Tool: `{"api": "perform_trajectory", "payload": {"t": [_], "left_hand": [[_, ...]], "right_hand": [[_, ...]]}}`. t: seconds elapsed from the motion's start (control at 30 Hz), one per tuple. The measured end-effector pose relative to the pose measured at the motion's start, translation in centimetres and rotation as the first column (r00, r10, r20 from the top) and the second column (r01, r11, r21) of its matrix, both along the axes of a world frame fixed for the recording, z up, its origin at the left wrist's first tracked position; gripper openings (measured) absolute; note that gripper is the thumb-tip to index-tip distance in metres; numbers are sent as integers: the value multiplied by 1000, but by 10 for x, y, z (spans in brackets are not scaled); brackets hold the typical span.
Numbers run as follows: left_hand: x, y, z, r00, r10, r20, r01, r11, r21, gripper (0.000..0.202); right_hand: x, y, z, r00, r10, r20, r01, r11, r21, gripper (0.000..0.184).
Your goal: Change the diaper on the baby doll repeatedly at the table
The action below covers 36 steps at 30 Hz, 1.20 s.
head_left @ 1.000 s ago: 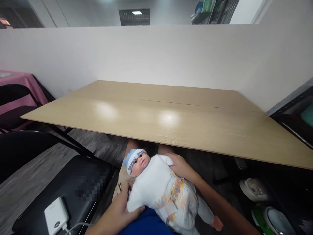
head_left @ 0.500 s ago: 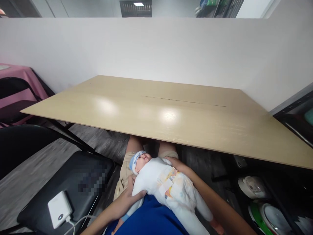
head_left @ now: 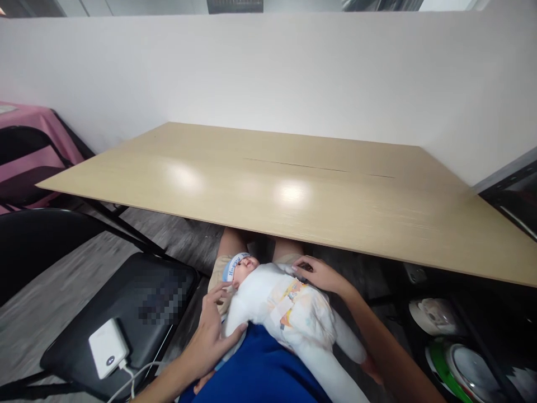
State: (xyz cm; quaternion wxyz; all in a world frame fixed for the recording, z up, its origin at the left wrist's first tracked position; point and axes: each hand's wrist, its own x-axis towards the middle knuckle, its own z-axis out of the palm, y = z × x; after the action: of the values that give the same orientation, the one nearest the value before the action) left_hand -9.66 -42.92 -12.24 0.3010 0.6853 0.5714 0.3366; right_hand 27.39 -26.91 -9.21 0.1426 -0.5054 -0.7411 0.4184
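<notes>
A baby doll [head_left: 277, 305] in a white top, a printed diaper and a blue and white hat lies face up on my lap, just below the near edge of the wooden table [head_left: 293, 196]. My left hand [head_left: 210, 336] cups the doll's near shoulder and arm, with fingers curled around it. My right hand [head_left: 316, 274] rests on the doll's far side by its arm, fingers bent against it. The doll's legs stretch toward the lower right.
A black chair [head_left: 126, 319] to my left carries a white power bank [head_left: 108, 347] with a cable. A second black chair [head_left: 37, 240] and a pink-covered table [head_left: 33, 126] are farther left. Dishes [head_left: 444, 336] sit on the floor under the table at right. A white wall stands behind the table.
The doll has been lowered from a raised, tilted pose to lie flatter on my lap. My left hand slid up along its shoulder. The camera has tilted down.
</notes>
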Motion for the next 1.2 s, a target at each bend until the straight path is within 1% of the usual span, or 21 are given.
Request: {"api": "perform_trajectory", "payload": {"t": [0.07, 0.13, 0.17, 0.23, 0.3, 0.37, 0.47, 0.53, 0.63, 0.73, 0.8, 0.87, 0.9, 0.97, 1.03, 1.07, 1.1, 1.13, 1.2], "left_hand": [[-1, 5, 10, 991, -129, -42, 131, 991, 35, 57], [2, 15, 23, 969, -242, -53, 244, 969, 33, 56], [6, 22, 31, 958, -284, -49, 285, 958, 33, 56], [19, 39, 47, 935, -354, -22, 355, 934, 51, 52], [37, 57, 62, 904, -427, 8, 425, 902, 74, 46], [55, 73, 74, 862, -507, 22, 505, 861, 69, 39], [74, 87, 82, 803, -595, 29, 595, 804, 14, 35], [79, 90, 82, 787, -615, 44, 616, 788, -10, 34], [79, 90, 79, 801, -593, 88, 596, 803, -20, 31], [81, 89, 75, 827, -547, 128, 552, 834, -5, 28], [82, 88, 75, 838, -527, 142, 530, 848, 16, 26], [82, 83, 76, 846, -511, 150, 512, 858, 34, 23], [80, 79, 77, 852, -500, 156, 500, 865, 44, 22], [72, 69, 79, 861, -480, 171, 480, 876, 44, 20], [58, 54, 83, 865, -469, 180, 475, 880, 15, 21], [50, 46, 86, 859, -480, 178, 490, 871, -16, 21], [42, 39, 89, 848, -502, 171, 517, 854, -58, 22], [34, 31, 92, 832, -530, 161, 548, 830, -102, 23], [22, 20, 100, 794, -590, 144, 608, 773, -182, 24]], "right_hand": [[5, -12, 16, 998, 31, -47, -35, 996, -88, 47], [6, -25, 29, 996, 25, -91, -39, 987, -155, 47], [5, -30, 33, 995, 8, -101, -24, 986, -164, 45], [2, -38, 40, 995, -18, -102, 4, 991, -136, 41], [-2, -43, 45, 995, -26, -93, 19, 997, -80, 37], [-5, -45, 50, 997, -36, -65, 35, 999, -14, 35], [-9, -47, 53, 999, -49, -5, 49, 996, 78, 33], [-9, -47, 48, 999, -47, 10, 46, 993, 109, 32], [-3, -41, 31, 997, -80, 15, 78, 990, 115, 32], [7, -30, 13, 985, -167, 35, 161, 978, 135, 35], [12, -25, 10, 977, -211, 40, 202, 967, 157, 35], [12, -25, 18, 979, -205, 0, 202, 965, 170, 32], [9, -27, 25, 985, -167, -37, 171, 971, 169, 32], [-2, -34, 42, 993, -22, -114, 40, 986, 160, 36], [-17, -42, 56, 975, 162, -155, -139, 978, 153, 41], [-25, -45, 61, 959, 239, -155, -216, 964, 152, 41], [-32, -48, 65, 946, 290, -143, -268, 951, 156, 40], [-37, -49, 68, 943, 310, -121, -289, 943, 165, 37], [-40, -52, 74, 956, 285, -64, -269, 945, 186, 28]]}}
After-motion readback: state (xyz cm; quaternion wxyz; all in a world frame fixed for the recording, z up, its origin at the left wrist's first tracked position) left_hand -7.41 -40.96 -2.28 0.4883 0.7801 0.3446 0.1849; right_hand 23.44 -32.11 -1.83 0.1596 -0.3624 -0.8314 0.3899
